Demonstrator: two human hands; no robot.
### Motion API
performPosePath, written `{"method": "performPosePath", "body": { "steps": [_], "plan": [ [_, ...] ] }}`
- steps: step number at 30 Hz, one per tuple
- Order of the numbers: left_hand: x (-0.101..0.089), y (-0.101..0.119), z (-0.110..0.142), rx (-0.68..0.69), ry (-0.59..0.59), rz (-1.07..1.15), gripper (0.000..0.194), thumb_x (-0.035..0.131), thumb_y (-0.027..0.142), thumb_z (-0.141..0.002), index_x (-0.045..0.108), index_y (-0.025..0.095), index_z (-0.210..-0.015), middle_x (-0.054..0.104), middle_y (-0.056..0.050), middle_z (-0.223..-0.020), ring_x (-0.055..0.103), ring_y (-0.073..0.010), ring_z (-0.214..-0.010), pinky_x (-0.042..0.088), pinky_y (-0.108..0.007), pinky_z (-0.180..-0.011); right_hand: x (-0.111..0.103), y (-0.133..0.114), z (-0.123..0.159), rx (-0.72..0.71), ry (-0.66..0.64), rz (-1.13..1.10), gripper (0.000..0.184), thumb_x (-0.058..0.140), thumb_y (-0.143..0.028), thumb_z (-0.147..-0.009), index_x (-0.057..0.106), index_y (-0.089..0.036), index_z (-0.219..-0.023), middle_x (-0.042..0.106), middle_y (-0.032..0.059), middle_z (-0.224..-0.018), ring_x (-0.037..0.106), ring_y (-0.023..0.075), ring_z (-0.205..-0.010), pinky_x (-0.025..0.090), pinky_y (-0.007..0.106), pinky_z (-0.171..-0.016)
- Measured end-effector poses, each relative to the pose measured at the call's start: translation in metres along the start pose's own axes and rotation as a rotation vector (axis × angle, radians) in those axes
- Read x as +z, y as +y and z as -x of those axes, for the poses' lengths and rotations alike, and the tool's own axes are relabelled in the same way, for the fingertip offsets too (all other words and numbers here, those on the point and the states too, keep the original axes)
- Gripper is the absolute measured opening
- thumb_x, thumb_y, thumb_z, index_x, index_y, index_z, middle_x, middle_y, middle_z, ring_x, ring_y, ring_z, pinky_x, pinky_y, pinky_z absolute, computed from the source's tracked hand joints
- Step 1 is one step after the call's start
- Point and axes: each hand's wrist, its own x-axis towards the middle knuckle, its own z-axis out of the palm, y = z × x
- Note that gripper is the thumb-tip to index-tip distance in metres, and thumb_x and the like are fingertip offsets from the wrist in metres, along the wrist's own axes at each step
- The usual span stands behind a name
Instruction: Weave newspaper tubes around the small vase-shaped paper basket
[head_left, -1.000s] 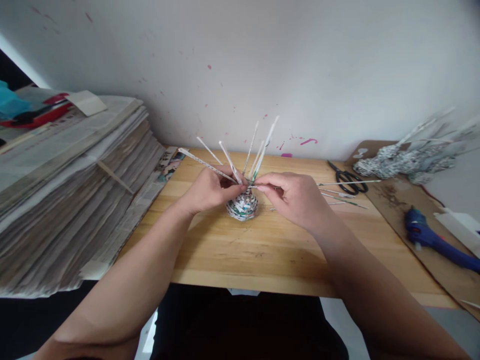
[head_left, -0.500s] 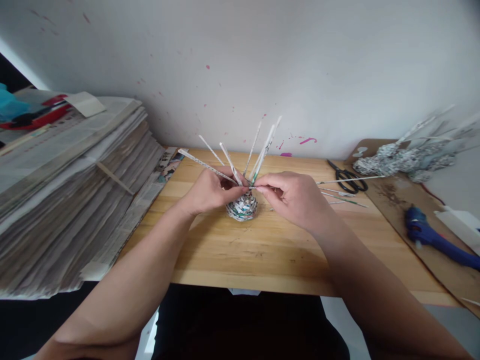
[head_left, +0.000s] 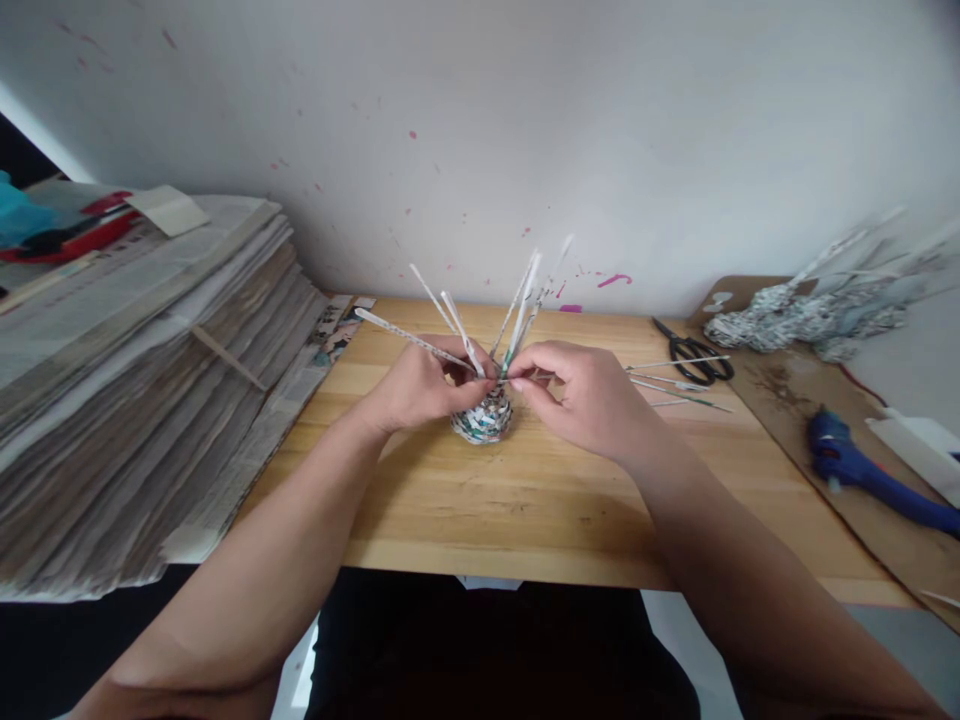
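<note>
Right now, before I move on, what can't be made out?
All in the head view:
Top of the woven paper piece: partly hidden by the left fingers.
Thin paper strip between the right fingers: mostly covered by them, too small to trace.
Near ends of some paper sticks: hidden behind the right hand.
Blue tool: cut off by the right edge.

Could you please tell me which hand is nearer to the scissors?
Right. The right hand is left of the scissors, apart from them; the left hand is farther left, at the woven paper ball.
</note>
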Motion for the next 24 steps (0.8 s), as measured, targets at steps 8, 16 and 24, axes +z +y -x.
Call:
{"method": "performPosePath", "body": {
  "steps": [8, 16, 24],
  "plan": [
    [-0.001, -0.001, 0.000, -0.006, -0.017, 0.000, 0.013, 0.074, 0.024, -0.077, 0.076, 0.012, -0.082, 0.075, -0.004, -0.073, 0.062, -0.0107, -0.062, 0.052, -0.021, -0.059, 0.000, -0.003, 0.001, 0.056, 0.003, -0.102, 0.008, 0.068, -0.013, -0.086, 0.069, -0.020, -0.089, 0.075, -0.0009, -0.084, 0.066, 0.0123, -0.071, 0.048, 0.025, -0.064],
    [0.000, -0.002, 0.001, 0.011, -0.012, -0.020, 0.013, 0.075, 0.024, -0.078, 0.076, 0.012, -0.082, 0.074, -0.005, -0.073, 0.064, -0.0116, -0.063, 0.053, -0.022, -0.060, 0.005, -0.003, 0.000, 0.073, 0.029, -0.102, 0.007, 0.068, -0.014, -0.085, 0.071, -0.020, -0.088, 0.076, 0.0008, -0.085, 0.068, 0.0140, -0.073, 0.050, 0.027, -0.068],
    [0.001, -0.002, 0.001, 0.029, -0.014, -0.022, 0.010, 0.073, 0.021, -0.078, 0.075, 0.012, -0.081, 0.073, -0.004, -0.072, 0.063, -0.0110, -0.062, 0.052, -0.020, -0.059, 0.011, -0.002, 0.001, 0.074, 0.051, -0.056, 0.005, 0.067, -0.017, -0.084, 0.069, -0.021, -0.086, 0.076, 0.0025, -0.088, 0.068, 0.0161, -0.078, 0.050, 0.030, -0.073]
  ]
}}
